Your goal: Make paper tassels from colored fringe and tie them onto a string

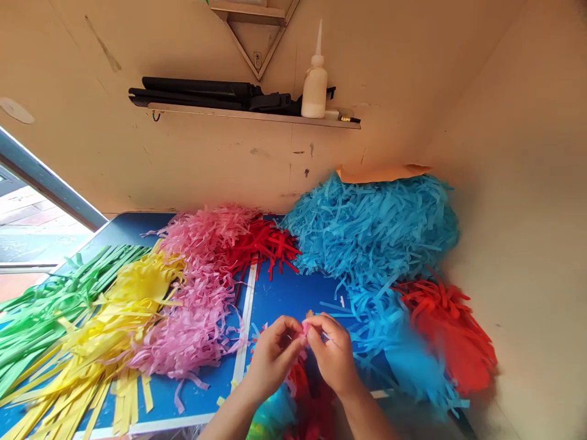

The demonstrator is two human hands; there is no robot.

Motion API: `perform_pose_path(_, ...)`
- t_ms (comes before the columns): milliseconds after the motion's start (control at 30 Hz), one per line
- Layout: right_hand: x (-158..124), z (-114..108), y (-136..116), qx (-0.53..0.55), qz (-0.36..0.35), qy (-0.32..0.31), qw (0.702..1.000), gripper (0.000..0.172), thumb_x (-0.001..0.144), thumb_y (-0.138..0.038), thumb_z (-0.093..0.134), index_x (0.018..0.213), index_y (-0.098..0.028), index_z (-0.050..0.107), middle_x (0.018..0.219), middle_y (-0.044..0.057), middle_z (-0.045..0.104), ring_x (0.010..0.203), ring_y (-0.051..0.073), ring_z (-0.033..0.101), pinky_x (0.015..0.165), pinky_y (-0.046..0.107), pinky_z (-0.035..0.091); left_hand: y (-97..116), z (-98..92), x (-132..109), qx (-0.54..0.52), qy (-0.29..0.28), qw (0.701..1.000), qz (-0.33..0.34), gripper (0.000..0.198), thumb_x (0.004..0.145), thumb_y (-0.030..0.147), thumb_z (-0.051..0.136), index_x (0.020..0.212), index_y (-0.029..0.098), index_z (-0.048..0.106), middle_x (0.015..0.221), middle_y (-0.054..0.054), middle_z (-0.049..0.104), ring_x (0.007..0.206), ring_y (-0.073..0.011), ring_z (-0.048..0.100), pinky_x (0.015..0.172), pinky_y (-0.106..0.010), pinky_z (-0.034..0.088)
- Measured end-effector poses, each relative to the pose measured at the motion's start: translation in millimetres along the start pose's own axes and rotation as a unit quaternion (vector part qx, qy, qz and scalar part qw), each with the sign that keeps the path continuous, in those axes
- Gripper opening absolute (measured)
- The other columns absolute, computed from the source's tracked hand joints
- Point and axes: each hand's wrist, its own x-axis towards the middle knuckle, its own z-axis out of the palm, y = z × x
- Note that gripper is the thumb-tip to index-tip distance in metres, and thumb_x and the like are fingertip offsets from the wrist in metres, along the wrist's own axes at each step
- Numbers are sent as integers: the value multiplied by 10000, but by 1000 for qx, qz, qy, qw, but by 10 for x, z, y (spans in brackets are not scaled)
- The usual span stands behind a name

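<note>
My left hand [277, 348] and my right hand [331, 348] meet above the front of the blue table [279, 305]. Thumbs and fingers of both hands pinch a small piece of pink tissue paper [305, 328]. Much of that piece is hidden by the fingertips. Below my wrists hang red paper strips [316, 403] and a blue, green and yellow bundle [275, 412]; I cannot tell whether they join the pink piece. Close by my right hand lie blue paper strips [376, 315].
Green [59, 305], yellow [123, 299] and pink fringe [197, 305] cover the table's left. A large blue fringe pile [371, 226] with orange paper [380, 173] stands against the wall, near a red bundle [452, 336]. A wall shelf [257, 116] bears a glue bottle [315, 88].
</note>
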Motion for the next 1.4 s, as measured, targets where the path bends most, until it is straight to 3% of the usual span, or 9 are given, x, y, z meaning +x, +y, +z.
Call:
perform_pose_path(100, 22, -24, 14, -6, 5, -31, 1000, 181, 877, -212, 540, 770, -215, 685, 716, 12, 679, 669, 162, 617, 684, 272, 490, -40, -14, -9, 10, -13, 999, -31, 251, 817, 418, 686, 773, 204, 563, 635, 29, 567, 572, -118, 515, 545, -219, 405)
perform_pose_path(300, 53, -78, 12, -30, -4, -67, 997, 202, 840, -150, 510, 720, -203, 664, 658, -8, 596, 627, 139, 553, 615, 246, 429, -50, -4, -28, -48, -16, 998, -35, 256, 791, 420, 719, 850, 197, 606, 772, -6, 627, 681, -139, 579, 626, -243, 466)
perform_pose_path(433, 51, -57, 58, 52, 79, -75, 993, 93, 812, -214, 569, 811, -202, 662, 691, -7, 612, 646, 146, 574, 640, 255, 481, -30, -36, -9, -67, -17, 996, -58, 296, 733, 408, 781, 741, 179, 593, 675, 7, 631, 613, -117, 560, 585, -220, 432)
perform_pose_path(600, 42, -119, 57, 195, 202, -125, 952, 286, 834, -447, 622, 950, -187, 652, 817, 32, 673, 737, 177, 668, 657, 282, 560, -14, -146, 30, -226, 8, 960, -163, 406, 615, 464, 858, 782, 157, 652, 606, 8, 647, 523, -95, 557, 532, -206, 427)
perform_pose_path(767, 7, -99, -37, 188, 282, -218, 915, 436, 838, -571, 597, 803, -143, 675, 503, -3, 631, 399, 105, 537, 418, 187, 418, 8, -180, 59, -241, 1, 951, -195, 596, 642, 536, 823, 1083, 156, 693, 613, 20, 631, 423, -58, 482, 420, -179, 332)
perform_pose_path(900, -10, -33, 7, 207, 334, -290, 873, 508, 764, -639, 649, 688, -136, 639, 352, -47, 512, 264, 59, 378, 310, 162, 224, 37, -151, 51, -231, -34, 950, -206, 527, 655, 539, 813, 978, 151, 659, 551, 34, 608, 376, -30, 423, 393, -157, 230)
perform_pose_path(1167, 21, -81, 143, 310, 389, -361, 789, 520, 686, -637, 711, 593, -134, 616, 313, -86, 411, 220, 44, 301, 260, 171, 228, 17, -126, -6, -196, -97, 961, -167, 410, 778, 547, 712, 902, 189, 555, 568, 39, 618, 393, -38, 397, 418, -169, 230)
perform_pose_path(1233, 37, -122, 145, 307, 374, -374, 791, 494, 706, -605, 711, 611, -133, 604, 334, -95, 409, 238, 34, 304, 278, 163, 257, 34, -144, -18, -140, -120, 975, -124, 356, 839, 527, 650, 896, 184, 576, 633, 6, 653, 488, -73, 493, 481, -186, 318)
perform_pose_path(1400, -2, -183, 153, 214, 300, -336, 867, 501, 667, -466, 812, 955, -195, 504, 552, -109, 542, 382, 68, 473, 349, 148, 341, 99, -191, -55, 114, -132, 985, 8, 197, 893, 343, 588, 841, 184, 693, 835, -56, 702, 783, -163, 613, 705, -260, 431)
